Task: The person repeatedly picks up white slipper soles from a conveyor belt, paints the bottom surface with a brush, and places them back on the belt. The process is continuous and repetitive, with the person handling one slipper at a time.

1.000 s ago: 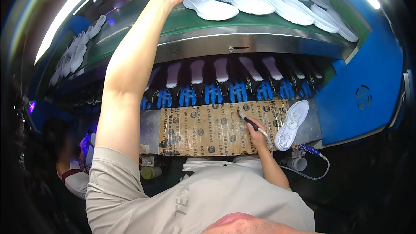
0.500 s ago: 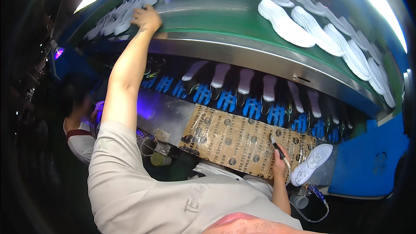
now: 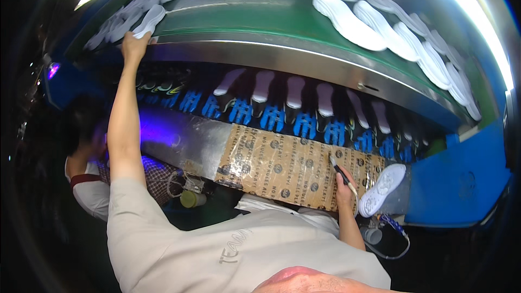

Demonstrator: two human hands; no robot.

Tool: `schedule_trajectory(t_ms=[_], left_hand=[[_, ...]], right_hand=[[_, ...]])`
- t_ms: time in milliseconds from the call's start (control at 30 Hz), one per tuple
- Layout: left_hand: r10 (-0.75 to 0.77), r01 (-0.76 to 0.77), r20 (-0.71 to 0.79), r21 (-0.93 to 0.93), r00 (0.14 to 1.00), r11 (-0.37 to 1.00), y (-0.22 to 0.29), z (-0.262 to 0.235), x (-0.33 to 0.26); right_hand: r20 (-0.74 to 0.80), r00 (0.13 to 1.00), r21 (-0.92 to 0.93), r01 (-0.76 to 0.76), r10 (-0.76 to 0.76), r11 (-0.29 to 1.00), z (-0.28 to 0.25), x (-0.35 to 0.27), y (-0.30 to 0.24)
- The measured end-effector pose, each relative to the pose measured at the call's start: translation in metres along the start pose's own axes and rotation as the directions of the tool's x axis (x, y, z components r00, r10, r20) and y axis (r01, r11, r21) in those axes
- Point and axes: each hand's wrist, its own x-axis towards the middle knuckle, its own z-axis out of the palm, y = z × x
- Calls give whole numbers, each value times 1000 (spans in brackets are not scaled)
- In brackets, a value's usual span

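Note:
My left hand (image 3: 135, 46) is stretched out to the far left, its fingers closed on the near end of a white shoe sole (image 3: 150, 20) at the belt's edge. More white soles lie close together just beyond it. My right hand (image 3: 344, 189) grips a brush (image 3: 342, 172) with a dark handle and a pale tube at its back end; its tip is over the cardboard sheet (image 3: 271, 171). Right of that hand, apart from it, another white sole (image 3: 382, 190) rests with its hollow, patterned side up.
A green conveyor belt (image 3: 244, 16) with a metal edge spans the far side, with several white soles (image 3: 347, 20) at right. Beneath hang blue clamps (image 3: 273, 119) and purple-lit insole shapes (image 3: 294, 91). A co-worker (image 3: 89, 179) sits at left. A cup (image 3: 371, 235) stands below right.
My left hand has come nearer and leftward, from atop the row of soles to the near end of one sole, now turned apart from the others. The brush stays in my right hand.

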Motion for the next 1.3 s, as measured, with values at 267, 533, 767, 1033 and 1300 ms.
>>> schedule_trajectory(t_ms=[267, 533, 767, 1033, 1300], left_hand=[[20, 426, 482, -754, 876, -500, 73, -46, -181], [554, 945, 772, -192, 312, -265, 154, -2, -449], [477, 958, 879, 120, 19, -259, 184, -14, -495], [419, 976, 885, -145, 202, -164, 199, 3, -494], [427, 953, 881, -76, 202, -294, 197, 13, -474]], right_hand=[[15, 982, 281, -185, 188, 942, 3, 16, -27], [111, 972, 588, -231, 205, 775, 18, 19, -111], [299, 954, 335, -124, 20, 934, 56, 16, -175], [389, 754, -91, 603, -529, 793, 111, 37, -189], [483, 681, -35, 643, -550, 765, 101, 46, -199]])
